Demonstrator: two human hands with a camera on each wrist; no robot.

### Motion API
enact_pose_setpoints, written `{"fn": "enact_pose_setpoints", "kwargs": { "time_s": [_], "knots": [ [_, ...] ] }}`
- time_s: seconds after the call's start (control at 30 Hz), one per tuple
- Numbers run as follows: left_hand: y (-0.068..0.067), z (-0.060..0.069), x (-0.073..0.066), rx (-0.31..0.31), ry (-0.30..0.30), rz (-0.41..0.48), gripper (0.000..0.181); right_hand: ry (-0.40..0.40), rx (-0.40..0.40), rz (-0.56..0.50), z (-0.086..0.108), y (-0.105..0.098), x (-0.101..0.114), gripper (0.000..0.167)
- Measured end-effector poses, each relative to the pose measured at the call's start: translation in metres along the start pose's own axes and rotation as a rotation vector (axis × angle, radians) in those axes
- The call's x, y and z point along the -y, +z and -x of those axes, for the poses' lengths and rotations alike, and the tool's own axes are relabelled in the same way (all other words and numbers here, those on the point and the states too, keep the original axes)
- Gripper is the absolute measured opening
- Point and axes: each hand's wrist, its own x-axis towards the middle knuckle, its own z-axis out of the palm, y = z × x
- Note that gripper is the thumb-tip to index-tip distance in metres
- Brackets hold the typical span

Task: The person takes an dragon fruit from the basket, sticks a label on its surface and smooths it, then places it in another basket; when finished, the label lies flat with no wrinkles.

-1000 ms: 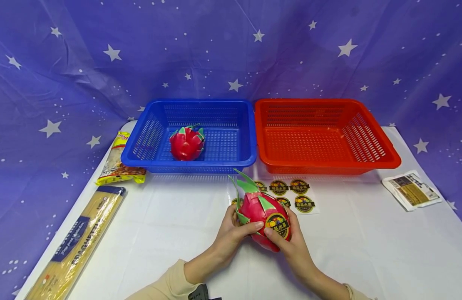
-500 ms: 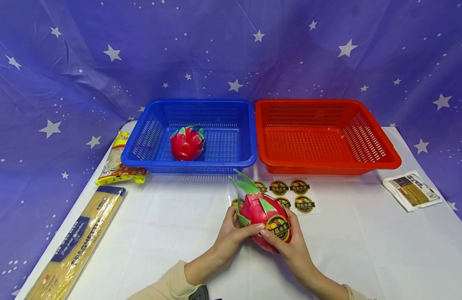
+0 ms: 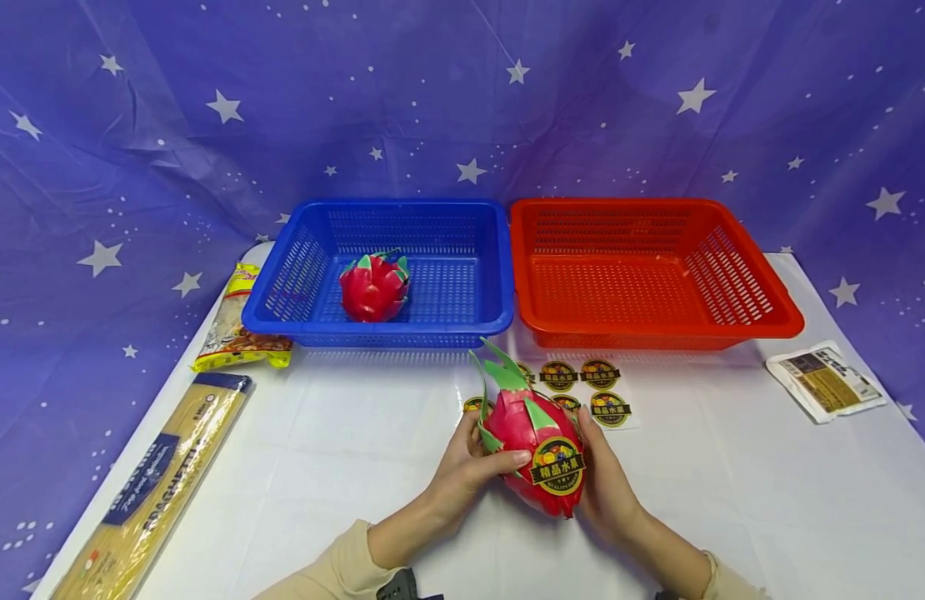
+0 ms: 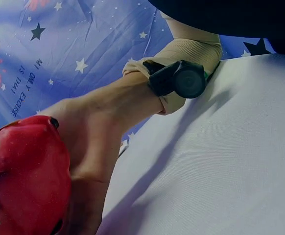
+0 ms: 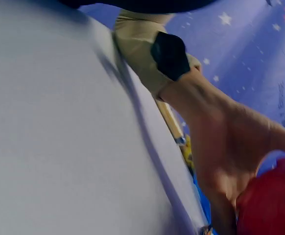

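Note:
A red dragon fruit [image 3: 517, 423] with green leaf tips is held above the table at the front centre. A round black and gold sticker [image 3: 558, 466] lies on its near right side. My left hand [image 3: 462, 467] grips the fruit from the left, its thumb across the front. At the other side, my right hand [image 3: 607, 479] lies along the fruit with its thumb lifted off. In the right wrist view a gap shows between that thumb and the red skin [image 5: 274, 200]. Behind the fruit, a sticker sheet [image 3: 627, 423] is partly hidden.
A blue basket [image 3: 380, 327] with another dragon fruit [image 3: 374, 287] stands at the back left, beside a red basket [image 3: 657, 329]. Along the left lie a yellow food bag [image 3: 237, 325] and a spaghetti pack [image 3: 151, 487]. A white sachet [image 3: 824, 381] lies at the right.
My right thumb has left the fruit's front, and that hand has eased outward to the right. The fruit has turned slightly, showing the whole sticker. My left hand keeps its grip.

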Motion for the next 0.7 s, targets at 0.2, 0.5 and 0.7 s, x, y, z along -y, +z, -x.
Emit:
{"fn": "enact_pose_setpoints", "kwargs": {
  "time_s": [0.2,0.5,0.7],
  "knots": [
    [0.0,0.001,-0.004,0.032,0.009,-0.018,0.069,0.101,0.309,-0.255,-0.007,-0.014,0.001,0.047],
    [-0.003,-0.003,0.001,0.041,0.001,-0.039,0.067,0.225,0.547,-0.483,-0.012,-0.02,0.001,0.045],
    [-0.003,-0.004,-0.001,0.057,-0.013,-0.054,0.069,0.24,0.467,-0.429,-0.012,-0.02,0.002,0.039]
  ]
}}
